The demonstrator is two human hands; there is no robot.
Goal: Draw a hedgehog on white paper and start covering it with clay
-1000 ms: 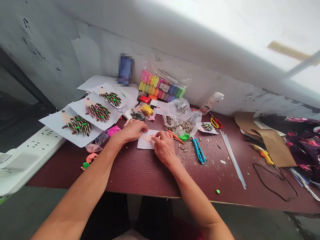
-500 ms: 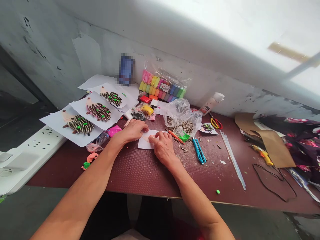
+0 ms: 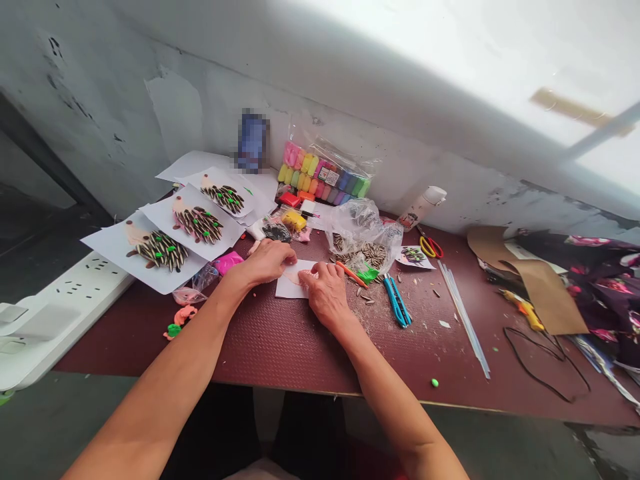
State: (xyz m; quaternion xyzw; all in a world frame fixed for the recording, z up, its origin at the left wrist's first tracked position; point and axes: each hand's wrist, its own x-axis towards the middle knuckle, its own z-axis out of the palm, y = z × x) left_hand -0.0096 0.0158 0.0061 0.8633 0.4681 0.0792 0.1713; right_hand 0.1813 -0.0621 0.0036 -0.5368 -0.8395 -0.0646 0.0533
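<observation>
A small white card (image 3: 285,289) lies on the brown table in front of me. On it is a thin patch of peach-coloured modelling clay (image 3: 296,281), partly covered by my fingers. My left hand (image 3: 271,261) is closed at the card's upper left corner, its fingertips bent down onto the paper. From the right, my right hand (image 3: 327,291) presses its bunched fingertips on the clay. Close by the right hand are an orange stick-like tool (image 3: 351,274) and a lump of green clay (image 3: 369,274). Sunflower seeds (image 3: 373,255) spill from a clear plastic bag (image 3: 361,217).
Seed-covered hedgehog pictures (image 3: 197,223) lie at left beside a white power strip (image 3: 65,313). Clay packs (image 3: 327,175) lean on the wall. At right are a blue cutter (image 3: 397,301), scissors (image 3: 430,245), a bottle (image 3: 423,207), glue sticks (image 3: 464,319) and a corded glue gun (image 3: 525,310).
Both hands stay at the card in nearly the same pose. The view has shifted very slightly; nothing else visibly moved.
</observation>
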